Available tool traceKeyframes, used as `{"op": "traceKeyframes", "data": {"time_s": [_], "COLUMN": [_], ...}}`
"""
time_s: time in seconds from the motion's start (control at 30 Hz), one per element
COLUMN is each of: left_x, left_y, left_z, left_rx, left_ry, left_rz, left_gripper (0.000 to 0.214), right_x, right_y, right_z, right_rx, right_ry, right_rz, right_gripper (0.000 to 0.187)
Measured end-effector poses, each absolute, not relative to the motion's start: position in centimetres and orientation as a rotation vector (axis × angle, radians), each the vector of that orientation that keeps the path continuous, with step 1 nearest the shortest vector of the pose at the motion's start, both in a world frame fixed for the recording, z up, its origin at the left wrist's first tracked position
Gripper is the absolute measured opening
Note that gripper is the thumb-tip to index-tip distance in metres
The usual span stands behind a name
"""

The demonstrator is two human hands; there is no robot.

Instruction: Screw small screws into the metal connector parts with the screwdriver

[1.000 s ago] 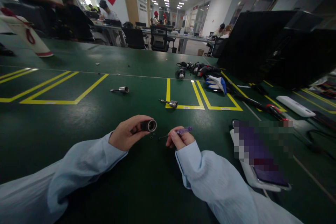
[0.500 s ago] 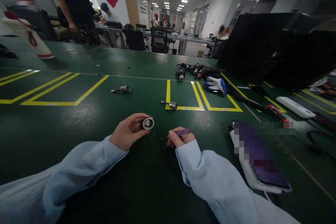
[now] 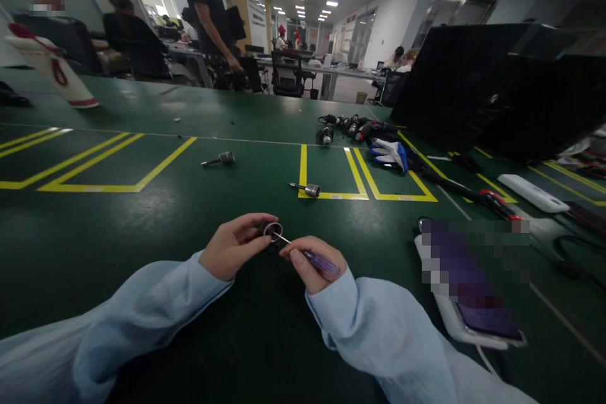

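Between the fingers and thumb of my left hand (image 3: 237, 245) is a round metal cup-shaped part (image 3: 273, 229), its open end facing right and toward me. My right hand (image 3: 315, 262) grips a screwdriver (image 3: 322, 262) with a clear purple handle. Its thin shaft points up and left, with the tip inside the cup's opening; what the tip touches is hidden. Small dark rings (image 3: 274, 247) lie on the table just under the cup. Farther off, one metal part with a thin shank (image 3: 310, 190) lies by the yellow tape, and a similar shanked part (image 3: 225, 158) rests to the left.
A phone (image 3: 473, 284) on a white block lies to the right. Beyond are a blue-and-white glove (image 3: 389, 154), dark cabled parts (image 3: 350, 126), a red-and-black tool (image 3: 499, 204) and a white device (image 3: 533, 193). Black monitors (image 3: 473, 88) stand at right; people are in the background.
My right hand has raised the screwdriver from near the table into the cup's opening. My left hand has turned the cup slightly and lowered it a little. A standing person behind has moved right.
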State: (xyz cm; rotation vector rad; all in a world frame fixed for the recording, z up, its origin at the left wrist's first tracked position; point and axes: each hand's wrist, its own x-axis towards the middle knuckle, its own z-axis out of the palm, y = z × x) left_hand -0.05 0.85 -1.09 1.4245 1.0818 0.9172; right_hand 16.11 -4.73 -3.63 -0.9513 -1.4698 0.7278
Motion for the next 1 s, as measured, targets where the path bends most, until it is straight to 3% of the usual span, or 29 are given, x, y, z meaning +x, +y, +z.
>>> {"op": "traceKeyframes", "data": {"time_s": [0.23, 0.43, 0.7, 0.9, 1.0], "left_x": [0.2, 0.4, 0.3, -0.3, -0.4], "left_y": [0.4, 0.2, 0.0, 0.1, 0.1], "left_z": [-0.8, -1.0, -1.2, -1.2, -1.1], "left_rx": [1.433, 1.437, 1.462, 1.483, 1.484], "left_ry": [1.118, 1.173, 1.179, 1.203, 1.222], "left_rz": [0.935, 0.962, 0.944, 0.960, 0.941], "left_gripper": [0.033, 0.028, 0.024, 0.025, 0.026], "right_x": [16.0, 15.9, 16.2, 16.2, 15.8], "right_y": [-4.6, -4.9, -6.2, -4.2, -3.1], "right_z": [-3.4, -3.3, -2.0, -3.8, -4.6], "right_rx": [-0.914, -0.863, -0.962, -1.057, -1.110], "right_ry": [-1.627, -1.774, -1.700, -1.132, -1.055], "right_rz": [0.396, 0.327, 0.509, 1.101, 1.174], "right_gripper": [0.012, 0.013, 0.015, 0.026, 0.031]}}
